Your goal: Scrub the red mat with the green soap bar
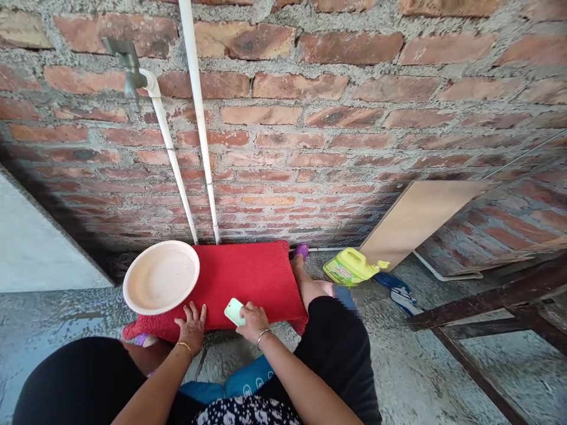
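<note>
A red cloth lies spread over a low bench-like surface between my knees, its near edge hanging down. My left hand rests flat on the cloth's near left part with fingers spread, close to a pale pink basin. My right hand is closed around a pale green, rounded scrubbing brush with a small hole at its far end. The brush sits against the cloth, right of my left hand; its underside is hidden. The basin stands on the cloth's left end and looks to hold nothing.
A yellow detergent jug lies on the wet concrete floor at right, near blue slippers. A tan board leans by the brick wall. A dark wooden frame stands right. White pipes and a tap are on the wall.
</note>
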`<state>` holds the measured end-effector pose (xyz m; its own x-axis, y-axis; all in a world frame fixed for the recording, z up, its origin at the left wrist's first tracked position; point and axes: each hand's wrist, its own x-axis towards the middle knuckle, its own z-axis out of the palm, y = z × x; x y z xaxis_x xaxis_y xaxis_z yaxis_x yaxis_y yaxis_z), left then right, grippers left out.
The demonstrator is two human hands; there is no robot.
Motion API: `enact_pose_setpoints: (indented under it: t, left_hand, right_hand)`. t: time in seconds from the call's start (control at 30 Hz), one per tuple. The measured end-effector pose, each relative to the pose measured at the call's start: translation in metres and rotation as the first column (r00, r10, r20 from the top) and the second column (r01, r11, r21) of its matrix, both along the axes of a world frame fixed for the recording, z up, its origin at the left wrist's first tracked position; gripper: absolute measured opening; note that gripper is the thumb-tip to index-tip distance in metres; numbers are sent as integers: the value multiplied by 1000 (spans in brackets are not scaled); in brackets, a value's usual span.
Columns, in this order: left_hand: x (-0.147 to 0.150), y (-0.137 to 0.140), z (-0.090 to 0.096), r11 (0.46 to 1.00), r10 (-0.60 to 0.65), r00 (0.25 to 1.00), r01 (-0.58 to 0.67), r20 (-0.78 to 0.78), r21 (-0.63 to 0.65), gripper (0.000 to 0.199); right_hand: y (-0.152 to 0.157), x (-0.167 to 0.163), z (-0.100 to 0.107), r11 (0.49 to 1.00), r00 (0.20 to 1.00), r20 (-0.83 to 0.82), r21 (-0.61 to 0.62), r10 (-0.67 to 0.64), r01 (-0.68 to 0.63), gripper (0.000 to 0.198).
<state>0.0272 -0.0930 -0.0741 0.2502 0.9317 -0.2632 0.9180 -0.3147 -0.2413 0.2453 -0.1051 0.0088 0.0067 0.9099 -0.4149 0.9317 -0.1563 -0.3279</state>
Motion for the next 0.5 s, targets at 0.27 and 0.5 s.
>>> enact_pose_setpoints:
  t: [0.27,0.5]
  left_hand:
    - [5,0,4,999,41,998,-40,37,-10,82]
    - [7,0,9,1000,25,999,-25,-36,-7,83]
  right_hand:
    - [-2,83,20,949,915,300,-82,-268,305,37]
    - [-2,100,21,894,865,277,-37,-419,446,38]
